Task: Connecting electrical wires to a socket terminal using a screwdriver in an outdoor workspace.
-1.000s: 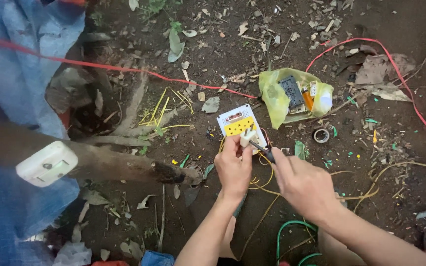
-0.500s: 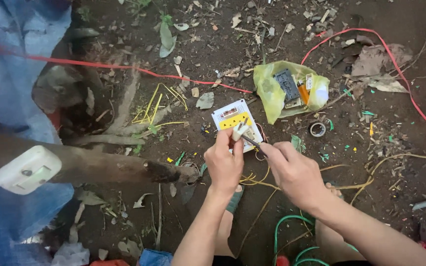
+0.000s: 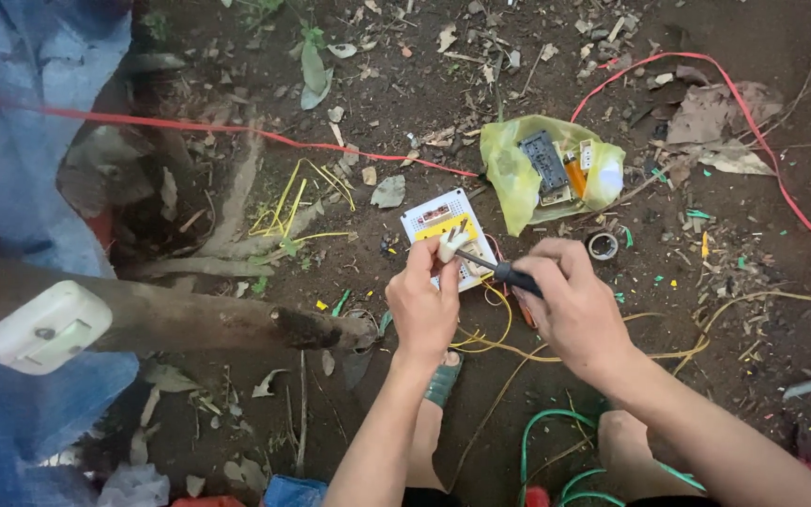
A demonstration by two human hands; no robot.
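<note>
My left hand [image 3: 421, 305] pinches a small white plug [image 3: 450, 246]; my right hand [image 3: 574, 305] grips a screwdriver [image 3: 497, 269], tip now set against the plug. A second ago both hands sat lower, with the tool just short of it, so the screw work looks engaged. Card [image 3: 445, 225] lies under the plug on the dirt; yellow bag [image 3: 518, 174] beyond; red wire [image 3: 190, 125] across; white box [image 3: 44, 327] at left
</note>
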